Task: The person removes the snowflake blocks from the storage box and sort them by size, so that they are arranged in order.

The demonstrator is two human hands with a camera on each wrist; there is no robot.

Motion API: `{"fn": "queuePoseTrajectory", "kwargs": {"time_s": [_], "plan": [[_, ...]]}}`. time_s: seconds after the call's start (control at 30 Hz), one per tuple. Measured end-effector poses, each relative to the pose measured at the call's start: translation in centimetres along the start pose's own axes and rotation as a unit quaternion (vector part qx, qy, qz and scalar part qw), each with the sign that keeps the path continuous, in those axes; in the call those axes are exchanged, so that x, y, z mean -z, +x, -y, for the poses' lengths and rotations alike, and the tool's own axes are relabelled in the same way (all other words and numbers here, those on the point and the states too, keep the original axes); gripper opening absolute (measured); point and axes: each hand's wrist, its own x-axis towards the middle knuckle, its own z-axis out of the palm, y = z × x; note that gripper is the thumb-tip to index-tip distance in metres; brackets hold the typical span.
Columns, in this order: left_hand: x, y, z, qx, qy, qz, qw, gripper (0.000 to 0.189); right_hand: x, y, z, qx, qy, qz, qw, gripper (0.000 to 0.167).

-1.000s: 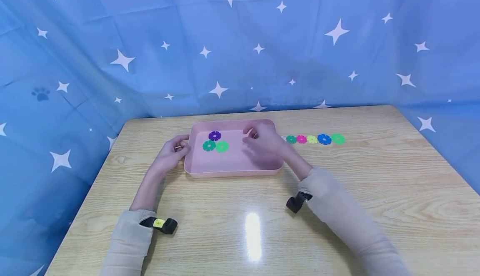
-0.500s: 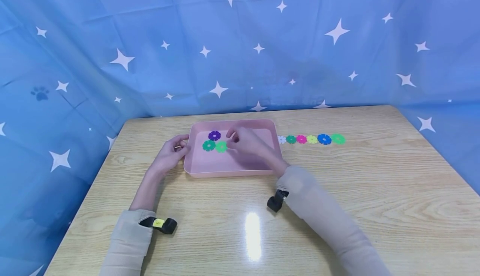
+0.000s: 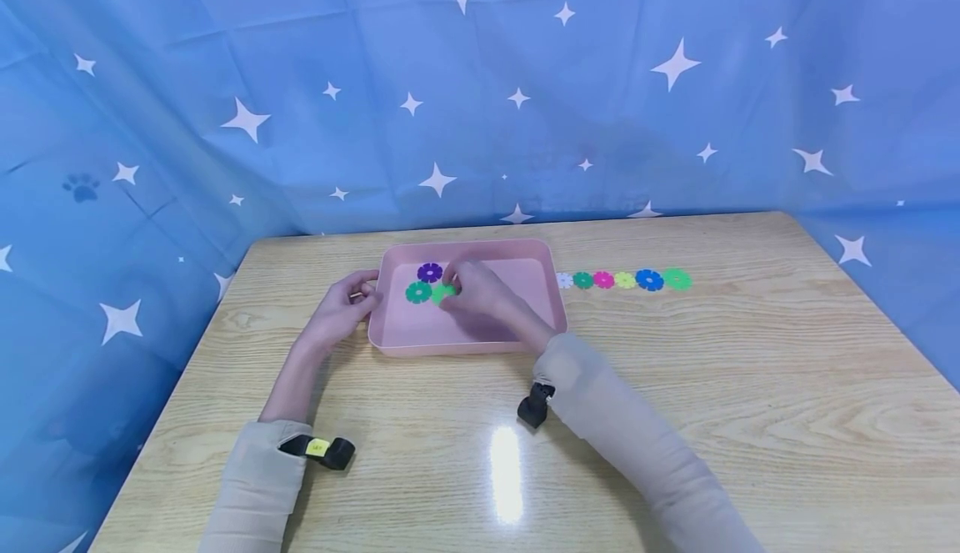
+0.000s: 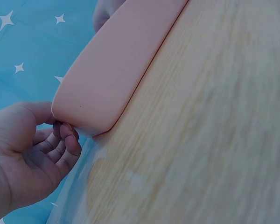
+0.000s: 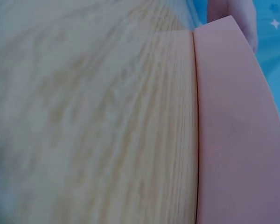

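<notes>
A shallow pink tray (image 3: 465, 338) lies on the table. Inside it are three notched plastic discs: a purple disc (image 3: 430, 273), a dark green disc (image 3: 417, 292) and a light green disc (image 3: 441, 293). My left hand (image 3: 339, 311) grips the tray's left rim; in the left wrist view its thumb lies at the rim above curled fingers. My right hand (image 3: 480, 290) reaches over the tray with bent fingertips right at the light green disc, covering its right part. I cannot tell whether they pinch it. The right wrist view shows only the tray's outer wall (image 5: 238, 126).
Just right of the tray runs a row of notched discs: a white disc (image 3: 565, 280), a green disc (image 3: 582, 280), a pink disc (image 3: 603, 279), a yellow disc (image 3: 624, 280), a blue disc (image 3: 649, 279) and a light green one. A blue star curtain (image 3: 570, 136) hangs behind the wooden table (image 3: 750, 353).
My right hand has moved left across the tray, from its right side to the light green disc, uncovering the white disc in the row. My left hand stays at the rim.
</notes>
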Motion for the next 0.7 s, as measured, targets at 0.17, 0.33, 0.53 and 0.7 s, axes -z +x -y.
{"fn": "queuePoseTrajectory", "kwargs": {"time_s": [0.17, 0.33, 0.53, 0.7], "plan": [[0.01, -0.02, 0.00, 0.000, 0.000, -0.001, 1.0000, 0.048, -0.03, 0.06, 0.03, 0.003, 0.003, -0.010, 0.9999, 0.034], [0.01, -0.02, 0.07, -0.001, 0.002, -0.001, 1.0000, 0.048, -0.03, -0.08, -0.09, 0.005, 0.019, -0.017, 0.9997, 0.027], [0.05, 0.19, 0.34, -0.004, 0.002, 0.000, 1.0000, 0.048, 0.09, -0.36, -0.27, 0.024, 0.029, -0.024, 0.9990, 0.019], [0.01, 0.32, 0.36, -0.005, 0.006, 0.000, 1.0000, 0.047, 0.67, -0.89, -0.51, 0.034, 0.052, -0.044, 0.9971, 0.017]]}}
